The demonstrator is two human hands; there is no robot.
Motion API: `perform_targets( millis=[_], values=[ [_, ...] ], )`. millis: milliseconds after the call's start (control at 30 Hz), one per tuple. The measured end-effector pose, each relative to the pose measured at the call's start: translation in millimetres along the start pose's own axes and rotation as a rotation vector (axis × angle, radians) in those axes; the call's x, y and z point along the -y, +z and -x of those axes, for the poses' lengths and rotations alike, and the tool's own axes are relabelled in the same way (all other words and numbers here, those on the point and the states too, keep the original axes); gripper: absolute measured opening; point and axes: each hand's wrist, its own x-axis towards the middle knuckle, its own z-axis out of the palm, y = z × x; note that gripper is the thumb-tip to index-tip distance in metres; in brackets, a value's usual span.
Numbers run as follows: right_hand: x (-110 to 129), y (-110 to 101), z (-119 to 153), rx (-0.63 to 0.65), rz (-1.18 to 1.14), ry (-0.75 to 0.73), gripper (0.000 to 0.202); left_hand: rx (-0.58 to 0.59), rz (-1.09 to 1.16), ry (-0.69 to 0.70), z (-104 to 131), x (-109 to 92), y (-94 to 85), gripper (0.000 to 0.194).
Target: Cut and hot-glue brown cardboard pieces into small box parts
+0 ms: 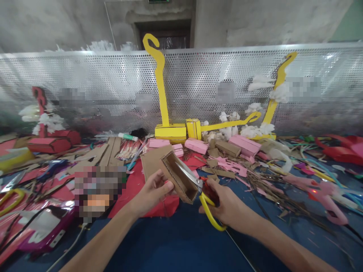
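Note:
Tilted over the table is a small open cardboard box [173,177], gripped at its left side between the thumb and fingers of my left hand [155,189]. My right hand [222,202] is wrapped round a pair of scissors [211,217] with yellow and red handles. The metal blades point up and left, lying across the open mouth of the box. Behind the box lies a flat piece of cardboard [150,160] on a sheet of red paper [127,200].
Yellow cardboard hooks on box bases [170,131] stand by a perforated metal screen [113,79]. Pink blocks [196,145], cardboard scraps and twigs litter the table. A pink glue gun [326,194] with a lit red light lies right; other scissors [13,196] lie left.

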Motion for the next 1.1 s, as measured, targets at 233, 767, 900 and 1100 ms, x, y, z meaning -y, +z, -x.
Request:
perform_targets(
  millis=[233, 767, 900, 1100],
  values=[
    [-2.7, 0.3, 6.4, -0.014, 0.183, -0.041, 0.055, 0.063, -0.072, -0.014, 1.3, 1.9, -0.1, 0.018],
    [0.1, -7.8, 3.5, 0.033, 0.085, 0.004, 0.042, 0.066, -0.106, 0.019, -0.2, 0.4, -2.4, 0.022],
    [-5.5, -2.0, -1.1, 0.025, 0.012, 0.004, 0.040, 0.061, -0.103, 0.013, 0.3, 2.5, -5.7, 0.023],
    [-3.5, 0.7, -1.0, 0.046, -0.046, 0.039, 0.040, 0.060, -0.089, 0.002, 2.1, 0.1, -6.6, 0.023]
  ],
)
